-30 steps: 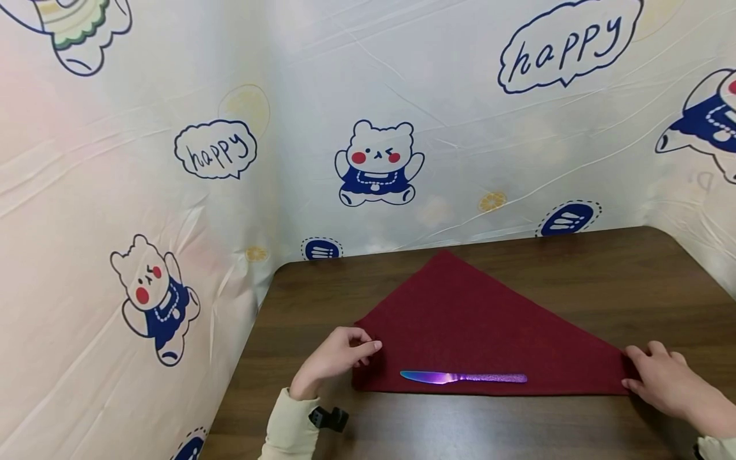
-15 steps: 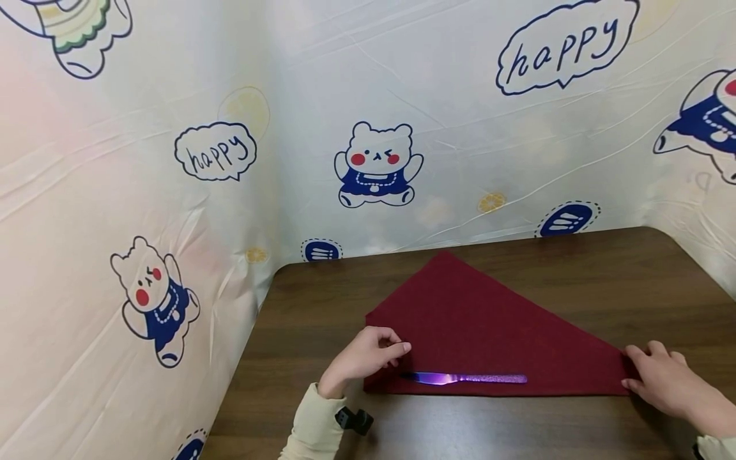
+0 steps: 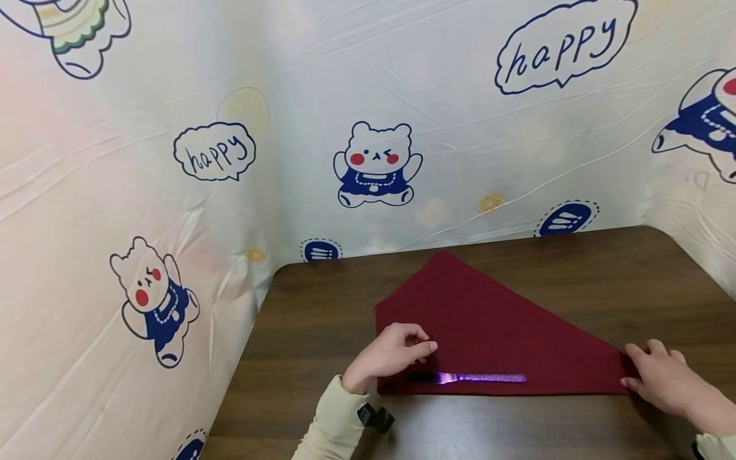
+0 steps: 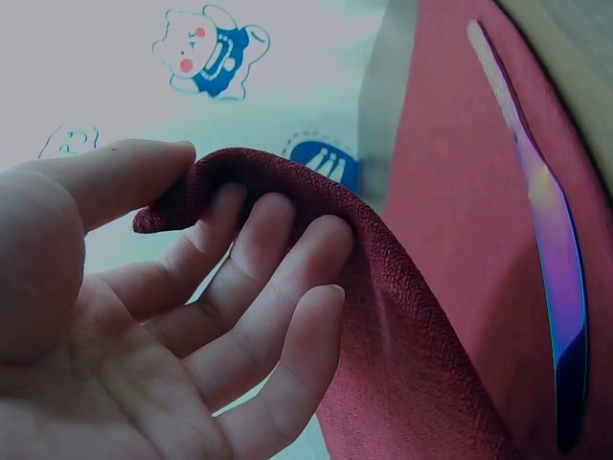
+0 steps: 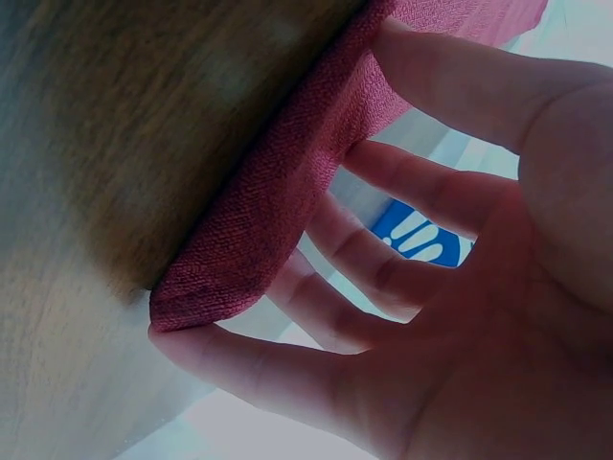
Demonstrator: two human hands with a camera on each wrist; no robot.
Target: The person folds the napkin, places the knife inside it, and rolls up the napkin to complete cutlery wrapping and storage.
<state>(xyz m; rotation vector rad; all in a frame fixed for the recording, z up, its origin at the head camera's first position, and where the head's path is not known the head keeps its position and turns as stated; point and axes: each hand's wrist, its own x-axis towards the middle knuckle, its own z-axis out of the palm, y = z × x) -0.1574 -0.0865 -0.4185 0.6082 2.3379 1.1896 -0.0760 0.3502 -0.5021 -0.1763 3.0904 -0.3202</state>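
A dark red cloth napkin (image 3: 489, 319), shaped like a triangle with its left corner folded over, lies on the table. My left hand (image 3: 399, 351) pinches that corner between thumb and fingers; the left wrist view shows the cloth's edge (image 4: 287, 172) raised and curled there. At the napkin's right corner (image 5: 230, 249), my right hand (image 3: 661, 377) rests with loosely bent, spread fingers touching the cloth's edges. A table knife (image 3: 483, 378) with a purple-blue sheen lies on the napkin along the front edge. Its blade tip is shaded beside my left hand in the head view.
The dark wooden table (image 3: 322, 300) reaches back to a pale curtain (image 3: 448, 96) printed with bears and the word "happy". The same curtain hangs along the left side. Straps with small black devices (image 3: 375, 418) sit at the wrists.
My left hand has moved to the right, bringing the napkin's left corner inward, so the left fold edge has shifted right. My right hand and the knife have stayed in place.
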